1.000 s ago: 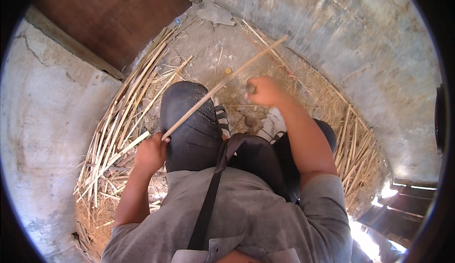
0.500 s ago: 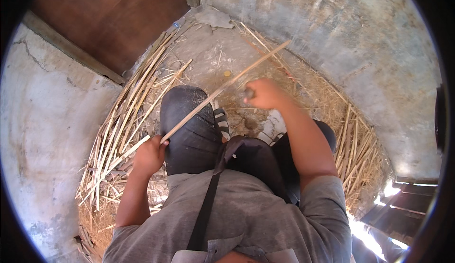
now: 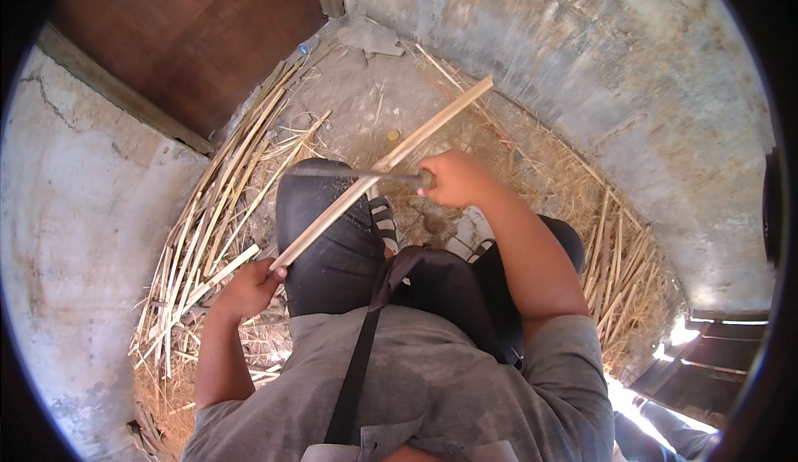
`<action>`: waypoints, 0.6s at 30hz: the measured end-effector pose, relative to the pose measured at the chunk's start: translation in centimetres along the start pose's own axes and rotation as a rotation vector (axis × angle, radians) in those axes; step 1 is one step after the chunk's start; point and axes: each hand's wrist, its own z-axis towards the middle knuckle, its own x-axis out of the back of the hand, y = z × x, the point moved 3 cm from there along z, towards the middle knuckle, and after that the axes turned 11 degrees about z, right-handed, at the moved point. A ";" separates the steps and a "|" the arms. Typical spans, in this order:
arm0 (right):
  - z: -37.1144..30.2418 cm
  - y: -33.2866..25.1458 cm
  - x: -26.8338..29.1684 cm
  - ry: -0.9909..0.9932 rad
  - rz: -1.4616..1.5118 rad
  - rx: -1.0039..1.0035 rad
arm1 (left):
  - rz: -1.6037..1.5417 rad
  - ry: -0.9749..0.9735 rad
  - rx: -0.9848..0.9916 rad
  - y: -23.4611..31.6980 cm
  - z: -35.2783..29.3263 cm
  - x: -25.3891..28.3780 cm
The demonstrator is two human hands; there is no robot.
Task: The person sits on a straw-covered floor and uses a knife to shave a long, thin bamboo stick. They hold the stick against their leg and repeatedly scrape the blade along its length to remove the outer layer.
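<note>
Left hand (image 3: 249, 287) clenched around the near end of a long split cane strip (image 3: 386, 167), arm bent at the person's left side. Strip runs diagonally up over the left knee (image 3: 328, 229). Right hand (image 3: 457, 179), forearm extended forward, grips the handle of a dark blade (image 3: 349, 174) laid across the strip. Cut cane strips (image 3: 208, 221) piled left on the ground.
</note>
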 end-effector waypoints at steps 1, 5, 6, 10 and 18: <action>0.5 1.5 -0.8 -0.003 0.045 0.032 | -0.027 -0.032 0.007 -0.5 0.2 -0.3; 1.3 4.1 0.1 0.224 0.157 -0.156 | -0.070 -0.106 0.069 -0.8 0.5 -0.5; 1.3 3.8 0.1 0.229 0.128 -0.141 | -0.074 -0.113 0.077 -0.7 0.4 -0.3; 0.2 -1.9 -1.0 0.049 -0.067 -0.037 | -0.078 -0.132 0.032 -1.0 0.5 -0.2; 1.0 6.0 -0.1 0.250 0.115 -0.187 | 0.024 -0.058 0.011 -0.1 0.2 0.4</action>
